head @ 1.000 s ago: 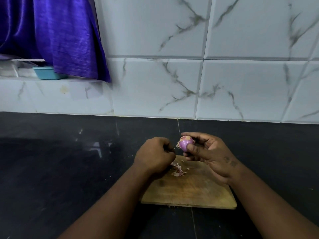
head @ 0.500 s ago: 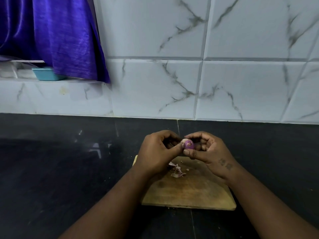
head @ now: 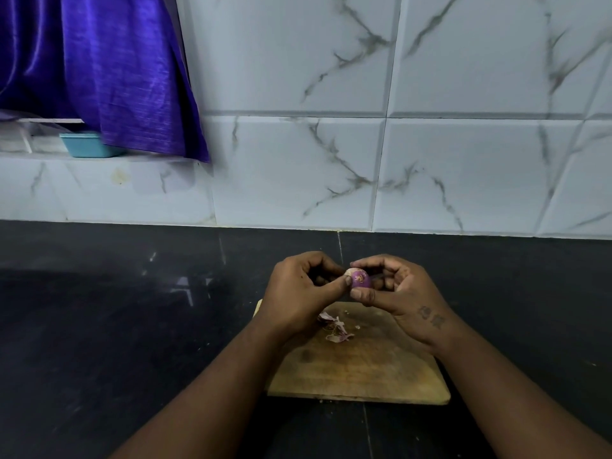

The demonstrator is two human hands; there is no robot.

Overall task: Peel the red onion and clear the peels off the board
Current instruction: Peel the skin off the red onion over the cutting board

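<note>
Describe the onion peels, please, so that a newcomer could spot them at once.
On the black countertop lies a wooden cutting board. Near its far left part, just beside the left hand, sits a small heap of onion peels. Pale pink, papery curls, they lie loose, unlike the glossy red onion held above.

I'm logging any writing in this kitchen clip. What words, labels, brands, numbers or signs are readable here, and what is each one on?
No text here can be read.
Dark marks on the back of the right hand: possibly a tattoo, too blurred to read.
Blue tub, wooden board, red onion: no print or label visible.
</note>
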